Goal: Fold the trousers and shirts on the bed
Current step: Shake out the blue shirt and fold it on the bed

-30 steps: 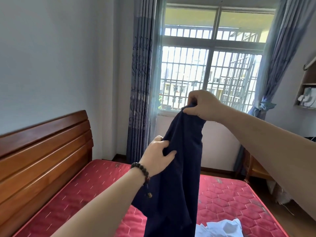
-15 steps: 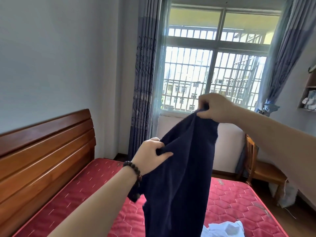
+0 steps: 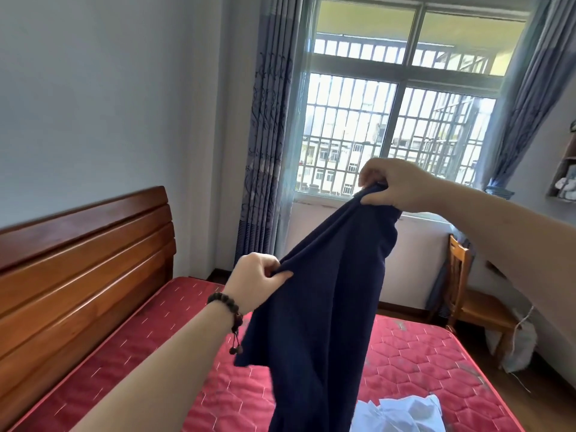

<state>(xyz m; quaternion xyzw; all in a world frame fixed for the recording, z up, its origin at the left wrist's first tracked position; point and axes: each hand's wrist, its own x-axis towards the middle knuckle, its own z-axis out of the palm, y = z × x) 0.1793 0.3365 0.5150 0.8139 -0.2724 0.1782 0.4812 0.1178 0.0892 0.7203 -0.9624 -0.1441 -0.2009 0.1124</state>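
Two hands lifting a navy garment [image 3: 324, 307] above the red bed [image 3: 420, 353], centre frame.
Left hand [image 3: 254, 283] and right hand [image 3: 396, 185] fingers pinched on top edge; soft, light, limp, best gripped at corners.

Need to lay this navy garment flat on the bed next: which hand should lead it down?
Probably left. The left hand grips the navy garment low, close above the red mattress; the right hand holds it high.

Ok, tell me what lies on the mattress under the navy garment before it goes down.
A crumpled white garment lies on the red mattress right under the navy garment, which both the left hand and the right hand hold up.
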